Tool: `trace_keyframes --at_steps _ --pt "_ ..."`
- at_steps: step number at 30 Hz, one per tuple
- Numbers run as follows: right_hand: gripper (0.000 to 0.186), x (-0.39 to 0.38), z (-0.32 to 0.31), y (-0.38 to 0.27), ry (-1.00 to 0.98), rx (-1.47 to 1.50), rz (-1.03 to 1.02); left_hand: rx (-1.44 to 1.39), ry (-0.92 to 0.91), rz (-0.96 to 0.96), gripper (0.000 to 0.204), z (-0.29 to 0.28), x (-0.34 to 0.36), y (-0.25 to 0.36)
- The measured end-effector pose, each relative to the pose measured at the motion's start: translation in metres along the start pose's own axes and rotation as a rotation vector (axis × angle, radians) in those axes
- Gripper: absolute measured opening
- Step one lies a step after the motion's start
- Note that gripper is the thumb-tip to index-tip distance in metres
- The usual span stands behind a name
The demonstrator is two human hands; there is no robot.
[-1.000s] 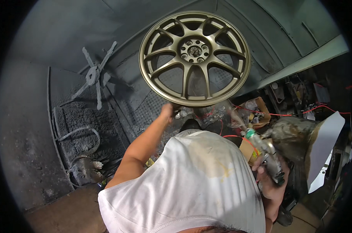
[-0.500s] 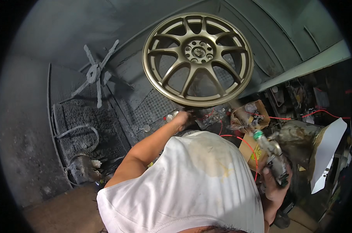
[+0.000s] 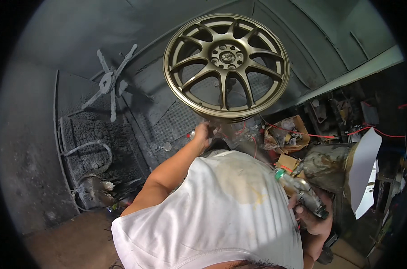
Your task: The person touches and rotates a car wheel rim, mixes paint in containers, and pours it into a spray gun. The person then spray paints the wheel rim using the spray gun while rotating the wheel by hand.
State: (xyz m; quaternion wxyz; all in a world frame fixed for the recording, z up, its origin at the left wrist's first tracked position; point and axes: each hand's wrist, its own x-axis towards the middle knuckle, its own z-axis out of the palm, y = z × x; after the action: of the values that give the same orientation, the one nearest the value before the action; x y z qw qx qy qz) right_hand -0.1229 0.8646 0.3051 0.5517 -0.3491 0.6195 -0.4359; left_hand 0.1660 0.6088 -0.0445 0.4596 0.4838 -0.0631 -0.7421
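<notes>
A bronze multi-spoke car wheel [image 3: 227,57] is held up in front of me, face up and slightly tilted; its support is mostly hidden. My left hand [image 3: 205,136] is under its near rim, fingers curled, and what they hold is hidden. Lower right, my right hand [image 3: 313,215] is wrapped round a metal spray gun [image 3: 304,193] with a green ring near its nozzle. The nozzle points up and left toward the wheel's near side, and a faint mist hangs there. Beside the gun is a cloudy, paint-stained cup [image 3: 324,166] with a white sheet [image 3: 364,172] at its wide end.
A grey-coated stand with several arms [image 3: 107,83] is at the left, above a rough, paint-crusted panel [image 3: 89,134]. An open cardboard box [image 3: 297,144] of odds and ends lies at the right. A red hose [image 3: 324,136] runs past it. Dark grey walls surround the wheel.
The wheel has turned, with its spokes now at other angles. My left hand has moved slightly left and up. The spray gun, cup and sheet have shifted left and the gun lower.
</notes>
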Motion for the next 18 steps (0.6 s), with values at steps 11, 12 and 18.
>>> trace_keyframes --at_steps 11,12,18 --pt "0.049 0.024 -0.042 0.056 0.41 0.043 -0.328 0.908 -0.644 -0.169 0.06 0.041 -0.112 -0.039" --pt "0.048 0.024 -0.05 0.063 0.399 0.044 -0.313 0.903 -0.63 -0.156 0.06 0.025 -0.119 -0.043" --pt "0.048 0.058 -0.094 0.153 0.517 -0.026 -0.188 1.109 -1.061 0.001 0.056 -0.004 -0.168 -0.027"
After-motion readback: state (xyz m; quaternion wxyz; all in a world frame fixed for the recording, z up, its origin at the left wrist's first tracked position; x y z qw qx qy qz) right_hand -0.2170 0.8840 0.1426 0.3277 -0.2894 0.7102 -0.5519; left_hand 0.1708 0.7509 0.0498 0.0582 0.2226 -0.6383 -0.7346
